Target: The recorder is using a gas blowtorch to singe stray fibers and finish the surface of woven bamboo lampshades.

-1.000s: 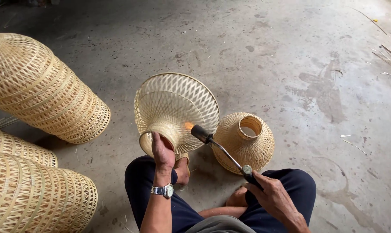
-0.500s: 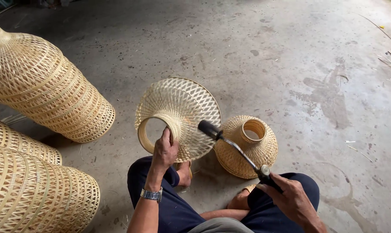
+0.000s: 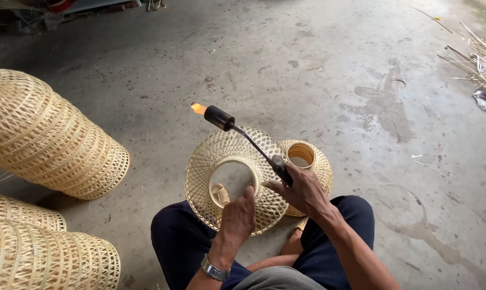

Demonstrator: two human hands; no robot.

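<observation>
A woven bamboo lampshade [image 3: 210,161] lies tilted over my knees, its round neck opening facing up at me. My left hand [image 3: 237,215], a watch on its wrist, grips the rim of that opening. My right hand [image 3: 299,188] holds a black gas torch [image 3: 243,137] by its handle. The torch's thin pipe runs up and left across the shade, and an orange flame burns at its nozzle, past the shade's far edge. A second, smaller woven shade [image 3: 307,158] sits on the floor just behind my right hand.
Large stacks of woven bamboo shades lie on their sides at the left [image 3: 49,139] and lower left [image 3: 39,252]. Loose bamboo strips and scraps [image 3: 479,59] lie at the far right. The concrete floor [image 3: 334,70] is stained.
The shade has been turned so its neck opening faces me and it sits lower over my knees. The torch has swung up and left, its flame now beyond the shade's edge.
</observation>
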